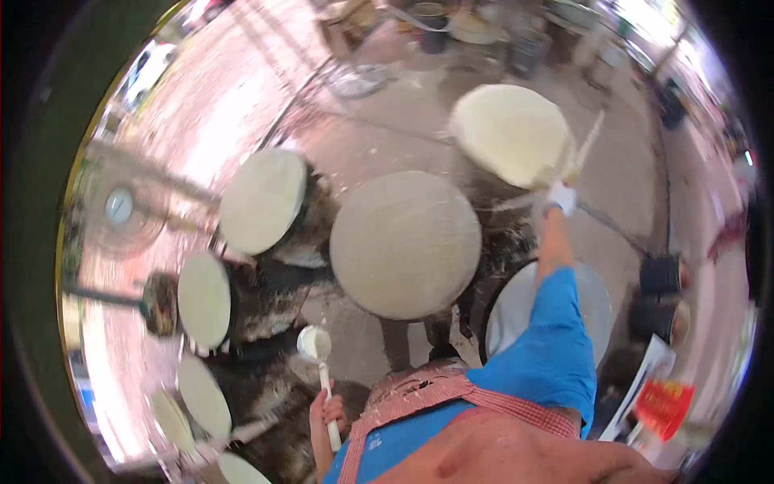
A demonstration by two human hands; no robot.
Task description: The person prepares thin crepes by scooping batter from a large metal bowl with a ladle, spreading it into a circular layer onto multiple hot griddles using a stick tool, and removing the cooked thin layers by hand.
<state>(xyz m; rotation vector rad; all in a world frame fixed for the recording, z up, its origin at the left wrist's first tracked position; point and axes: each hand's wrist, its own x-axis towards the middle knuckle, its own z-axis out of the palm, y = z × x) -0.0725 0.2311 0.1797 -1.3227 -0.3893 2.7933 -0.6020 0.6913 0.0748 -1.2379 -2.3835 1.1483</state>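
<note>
My left hand (pixel 327 414), low in the view, grips the pale handle of a ladle (pixel 314 343) whose bowl is coated with white batter. My right arm reaches far forward. On that side my right hand (pixel 562 196) wears a white glove and is closed around a long thin pale tool, perhaps a scraper (pixel 589 142); motion blurs it. It is at the near right edge of a cream-coloured round sheet (pixel 508 130) that seems to cover a griddle. Straight ahead is another round griddle (pixel 405 245) topped with a pale layer. Under my right arm a greyer round griddle (pixel 508 320) is partly hidden.
More pale-topped round griddles (pixel 263 202) on dark, sooty stoves curve along the left, one beside a standing fan (pixel 120 206). Dark cylinders (pixel 659 275) and a red packet (pixel 664 408) are at the right. Buckets and basins (pixel 432 24) stand at the back on the concrete floor (pixel 387 145).
</note>
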